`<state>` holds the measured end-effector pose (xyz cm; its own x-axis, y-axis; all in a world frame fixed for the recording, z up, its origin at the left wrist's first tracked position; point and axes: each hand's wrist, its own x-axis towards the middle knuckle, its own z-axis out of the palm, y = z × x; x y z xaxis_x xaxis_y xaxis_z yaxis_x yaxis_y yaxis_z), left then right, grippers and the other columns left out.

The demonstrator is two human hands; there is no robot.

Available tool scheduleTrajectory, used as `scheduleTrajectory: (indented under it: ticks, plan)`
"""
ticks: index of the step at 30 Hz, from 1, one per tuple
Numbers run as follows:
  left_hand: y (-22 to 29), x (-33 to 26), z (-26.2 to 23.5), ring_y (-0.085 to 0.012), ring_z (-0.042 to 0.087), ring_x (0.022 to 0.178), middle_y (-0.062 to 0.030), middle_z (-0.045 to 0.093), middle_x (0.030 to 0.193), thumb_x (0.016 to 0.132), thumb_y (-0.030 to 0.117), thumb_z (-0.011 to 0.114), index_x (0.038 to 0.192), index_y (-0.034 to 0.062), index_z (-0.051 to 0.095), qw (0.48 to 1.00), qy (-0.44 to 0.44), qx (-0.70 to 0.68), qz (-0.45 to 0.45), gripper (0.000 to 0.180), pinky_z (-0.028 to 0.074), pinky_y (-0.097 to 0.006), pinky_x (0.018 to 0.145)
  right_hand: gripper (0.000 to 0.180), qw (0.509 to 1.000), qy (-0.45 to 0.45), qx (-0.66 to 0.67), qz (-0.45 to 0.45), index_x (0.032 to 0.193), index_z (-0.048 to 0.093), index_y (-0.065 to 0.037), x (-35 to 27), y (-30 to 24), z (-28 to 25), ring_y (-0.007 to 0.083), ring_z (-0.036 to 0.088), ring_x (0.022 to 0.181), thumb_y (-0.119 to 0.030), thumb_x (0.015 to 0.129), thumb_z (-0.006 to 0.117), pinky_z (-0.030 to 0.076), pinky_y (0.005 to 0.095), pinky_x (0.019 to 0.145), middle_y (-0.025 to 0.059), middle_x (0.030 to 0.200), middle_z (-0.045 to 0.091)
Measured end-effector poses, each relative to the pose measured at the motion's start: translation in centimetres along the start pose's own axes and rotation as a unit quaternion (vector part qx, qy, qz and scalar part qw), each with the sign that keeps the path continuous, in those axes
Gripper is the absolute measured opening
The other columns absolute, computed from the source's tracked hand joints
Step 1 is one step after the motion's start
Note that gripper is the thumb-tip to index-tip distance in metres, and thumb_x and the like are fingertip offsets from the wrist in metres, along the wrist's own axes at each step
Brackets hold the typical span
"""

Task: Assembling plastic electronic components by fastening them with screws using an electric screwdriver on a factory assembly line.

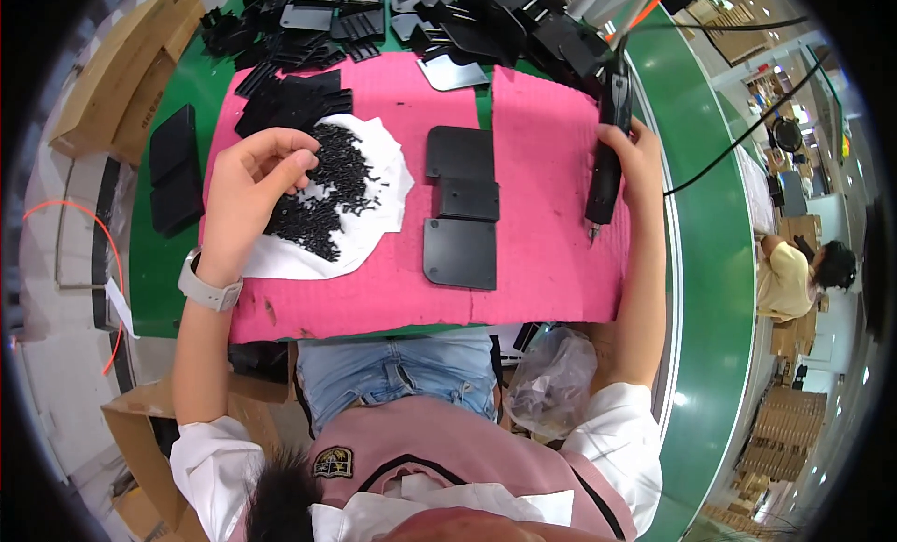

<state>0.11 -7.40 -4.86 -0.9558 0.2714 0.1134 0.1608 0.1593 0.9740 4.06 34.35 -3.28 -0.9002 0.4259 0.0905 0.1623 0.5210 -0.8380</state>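
Left hand over the black screw pile, fingertips pinched together at the pile's upper left edge; too small to tell whether a screw sits in that grip. Screws heaped on white cloth, left half of the pink mat. Right hand wrapped tight around black electric screwdriver, bit pointing down, tip just above the mat near its right edge; cable running off toward the far right corner of the green surface. Black plate assembly flat at mat centre, between the two hands, touched by neither. More black plastic parts stacked along the far edge. Black flat pieces on the left edge, beside the mat. Clear plastic bag under the near edge, by the lap.
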Motion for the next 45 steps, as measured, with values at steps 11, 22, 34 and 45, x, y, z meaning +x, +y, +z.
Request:
scheduleTrajectory:
  ticks: [11,22,34,45]
  plan:
    - [2.1,-0.7,7.3,-0.0056,0.053,0.06,-0.0048,0.064,0.079,0.089,0.015,0.065,0.096,-0.0012,0.063,0.898,-0.2,-0.346,-0.184,0.018,0.042,-0.019,0.057,0.059,0.732,-0.246,0.542,-0.331,0.135,0.036,-0.003,-7.4,-14.0,4.9,0.0155,0.048,0.059,-0.04,0.09,0.047,0.042,0.0364,0.07,0.0035,0.077,0.048]
    - [0.8,-1.9,6.9,-0.0097,0.054,0.058,-0.0068,0.064,0.077,0.09,0.018,0.064,0.093,0.0003,0.062,0.886,-0.184,-0.388,-0.177,0.018,0.044,-0.021,0.056,0.046,0.68,-0.253,0.575,-0.38,0.121,0.044,-0.01,-7.5,-12.1,7.2,0.0143,0.049,0.054,-0.044,0.091,0.051,0.044,0.036,0.067,0.0017,0.071,0.049]
    - [1.0,-2.0,6.8,-0.0106,0.057,0.059,-0.0097,0.066,0.078,0.086,0.008,0.066,0.111,-0.0028,0.058,0.86,-0.205,-0.43,-0.181,0.029,0.046,-0.022,0.055,0.046,0.661,-0.25,0.565,-0.425,0.12,0.044,-0.009,-7.9,-11.9,7.3,0.0138,0.049,0.052,-0.043,0.09,0.052,0.044,0.0351,0.065,0.0018,0.07,0.05]
    - [2.8,-0.1,6.7,-0.013,0.058,0.052,-0.0103,0.062,0.067,0.087,0.01,0.063,0.131,-0.01,0.033,0.936,-0.248,-0.119,-0.218,0.057,0.043,-0.023,0.048,0.037,0.811,-0.203,0.457,-0.304,0.114,0.045,-0.004,-6.7,-11.7,7.3,0.0159,0.046,0.045,-0.028,0.087,0.051,0.043,0.0332,0.053,0.0058,0.061,0.046]
